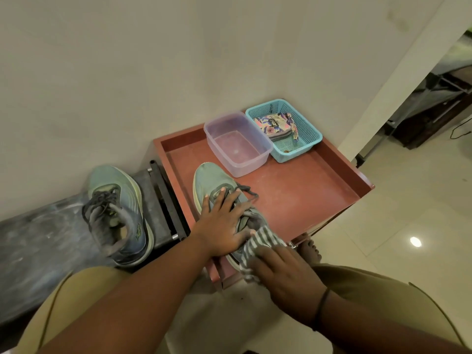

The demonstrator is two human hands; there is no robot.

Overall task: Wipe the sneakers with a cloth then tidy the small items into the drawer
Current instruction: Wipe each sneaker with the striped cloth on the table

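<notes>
Teal-green sneakers (217,190), grey-and-white striped cloth (258,245), reddish tray (306,200), turquoise basket (306,131), seemingly floral pouch (277,122).

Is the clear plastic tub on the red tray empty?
Empty, as far as shows: the clear plastic tub has no lid and its bare bottom is visible, beside the blue basket.

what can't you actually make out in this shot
Head view only:
- Heel of the sneaker on the red tray: covered by the striped cloth and right hand.
- Its tongue: under the left hand.
- Small brown item in the blue basket: too small.
- Drawer: not visible.
</notes>
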